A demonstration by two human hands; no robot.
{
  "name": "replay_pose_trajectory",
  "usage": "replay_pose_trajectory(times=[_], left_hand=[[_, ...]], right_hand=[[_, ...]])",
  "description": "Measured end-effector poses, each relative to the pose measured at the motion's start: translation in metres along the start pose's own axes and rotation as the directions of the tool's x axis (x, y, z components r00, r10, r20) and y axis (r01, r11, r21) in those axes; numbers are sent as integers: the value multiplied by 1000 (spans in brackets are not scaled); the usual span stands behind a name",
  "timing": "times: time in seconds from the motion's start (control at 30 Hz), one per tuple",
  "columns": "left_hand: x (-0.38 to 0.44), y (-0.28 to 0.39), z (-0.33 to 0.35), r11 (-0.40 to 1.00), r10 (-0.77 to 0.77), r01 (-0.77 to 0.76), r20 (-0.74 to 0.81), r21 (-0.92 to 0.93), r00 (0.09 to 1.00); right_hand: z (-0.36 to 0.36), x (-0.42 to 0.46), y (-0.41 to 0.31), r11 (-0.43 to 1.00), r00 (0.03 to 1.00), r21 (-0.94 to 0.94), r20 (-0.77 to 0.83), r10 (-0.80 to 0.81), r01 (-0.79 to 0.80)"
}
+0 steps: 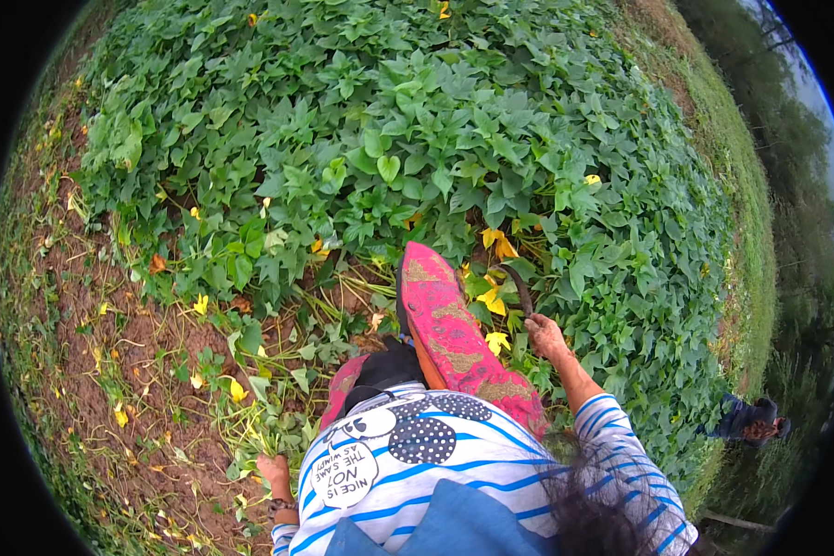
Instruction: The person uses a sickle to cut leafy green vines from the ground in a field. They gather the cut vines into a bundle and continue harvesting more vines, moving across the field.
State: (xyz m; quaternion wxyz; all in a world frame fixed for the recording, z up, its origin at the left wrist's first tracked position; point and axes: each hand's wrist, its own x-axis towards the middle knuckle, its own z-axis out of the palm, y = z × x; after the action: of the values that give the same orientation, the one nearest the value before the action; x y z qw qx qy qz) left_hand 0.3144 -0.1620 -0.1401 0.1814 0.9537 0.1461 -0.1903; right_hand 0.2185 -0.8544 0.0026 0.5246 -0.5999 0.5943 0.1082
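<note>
My right hand [547, 338] grips a sickle [523, 292] whose dark, curved blade reaches in among the leaves and yellowed foliage. Its handle is mostly hidden in the fist. Low on the left, my left hand [274, 472] is closed around a bunch of green vine stems [267, 424] with leaves still on them. A dense stand of leafy vines [389, 139], which look like sweet potato, spreads in front of me. Several cut or bare stems [361, 283] show at its near edge, close to my knee.
Brown soil [153, 375] strewn with stems and yellow leaves lies to the left. My bent leg in pink patterned trousers [451, 326] juts into the vines' edge. A grass strip [754, 208] and trees [799, 146] border the right, where another person [749, 419] is visible.
</note>
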Motion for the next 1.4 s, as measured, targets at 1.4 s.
replay_pose_trajectory(times=[1.4], left_hand=[[-128,230,6,844,-533,537,-83,22,842]], right_hand=[[78,255,-269,399,759,-684,363,-541,611]])
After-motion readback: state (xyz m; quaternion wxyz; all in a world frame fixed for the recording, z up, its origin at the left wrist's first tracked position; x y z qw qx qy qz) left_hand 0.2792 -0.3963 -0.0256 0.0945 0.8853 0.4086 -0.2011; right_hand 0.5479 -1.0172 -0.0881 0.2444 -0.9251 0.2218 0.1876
